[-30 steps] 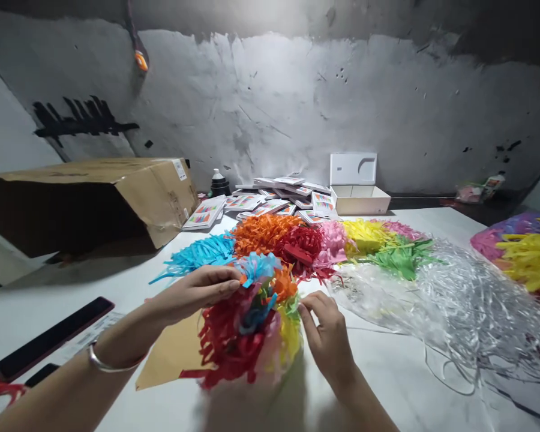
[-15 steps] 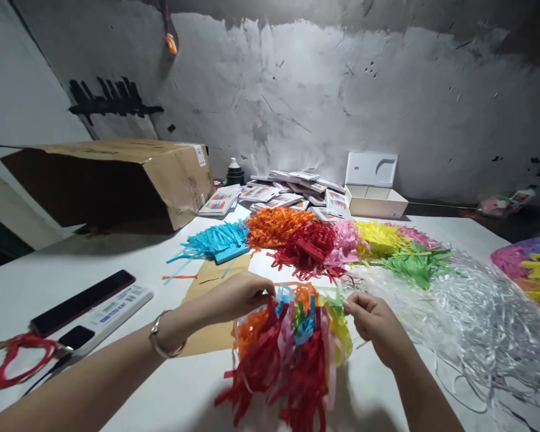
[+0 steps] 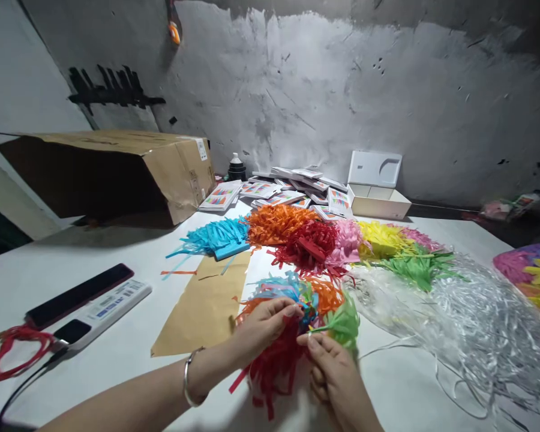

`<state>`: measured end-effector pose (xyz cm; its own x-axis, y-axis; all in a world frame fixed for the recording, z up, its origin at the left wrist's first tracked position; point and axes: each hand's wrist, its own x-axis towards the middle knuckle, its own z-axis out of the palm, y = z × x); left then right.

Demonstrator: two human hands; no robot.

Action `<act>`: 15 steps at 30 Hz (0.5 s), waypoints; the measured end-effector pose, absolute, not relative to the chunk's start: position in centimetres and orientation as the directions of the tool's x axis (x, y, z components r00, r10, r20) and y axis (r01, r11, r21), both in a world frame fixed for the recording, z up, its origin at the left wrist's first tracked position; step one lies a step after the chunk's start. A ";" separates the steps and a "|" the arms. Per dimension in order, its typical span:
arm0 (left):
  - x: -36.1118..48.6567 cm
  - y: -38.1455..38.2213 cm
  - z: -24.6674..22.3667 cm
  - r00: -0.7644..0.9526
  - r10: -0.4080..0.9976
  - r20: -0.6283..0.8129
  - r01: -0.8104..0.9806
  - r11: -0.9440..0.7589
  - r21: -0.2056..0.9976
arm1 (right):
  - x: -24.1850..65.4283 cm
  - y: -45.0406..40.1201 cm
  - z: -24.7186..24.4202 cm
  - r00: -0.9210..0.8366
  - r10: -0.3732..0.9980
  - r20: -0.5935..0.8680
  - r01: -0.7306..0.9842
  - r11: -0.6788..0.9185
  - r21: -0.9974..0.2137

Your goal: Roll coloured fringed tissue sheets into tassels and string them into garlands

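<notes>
A bunch of multicoloured tassels [image 3: 276, 354], with red, blue, orange and green strips, hangs and spreads between my hands just above the table. My left hand [image 3: 263, 327], with a silver bangle [image 3: 189, 381] at its wrist, is closed and pinches the bunch near its gathered middle. Close beside it, my right hand [image 3: 333, 363] pinches the narrow end of a green tassel [image 3: 344, 321]. The fingertips of both hands nearly meet. Exactly which strand lies between the left fingers is hidden.
Fringed piles lie behind: blue [image 3: 220, 237], orange [image 3: 274, 225], red [image 3: 312, 243], yellow [image 3: 382, 240] and green [image 3: 420, 267]. Silver strips [image 3: 481, 318] spread at right. A phone [image 3: 81, 294] and power bank [image 3: 112, 309] are left. A cardboard box [image 3: 180, 180] and flat packs [image 3: 261, 191] stand behind.
My hands have come together at the middle of the tassel bunch from its two sides. The bunch has turned and bundled up, its blue and orange strips now spread toward the back.
</notes>
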<state>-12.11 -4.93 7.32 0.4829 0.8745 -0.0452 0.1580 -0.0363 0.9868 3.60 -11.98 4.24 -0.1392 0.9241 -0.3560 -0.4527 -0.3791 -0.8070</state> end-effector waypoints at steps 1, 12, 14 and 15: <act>-12.1 -5.3 6.7 0.482 0.876 -0.021 0.151 -0.059 0.987 | 3.0 -12.0 3.8 -0.140 0.926 -0.351 -0.477 -0.374 -0.796; -14.4 -8.1 3.0 0.637 0.600 0.484 0.589 -0.784 0.196 | 0.8 -11.3 2.6 -0.208 0.904 -0.374 -0.535 -0.425 -0.730; -14.6 -8.4 2.2 0.657 0.629 0.415 0.623 -0.763 0.170 | 0.6 -11.3 2.3 -0.231 0.894 -0.383 -0.514 -0.447 -0.732; -14.7 -8.6 1.7 0.669 0.644 0.371 0.634 -0.755 0.167 | 0.4 -11.2 2.0 -0.237 0.892 -0.384 -0.499 -0.451 -0.740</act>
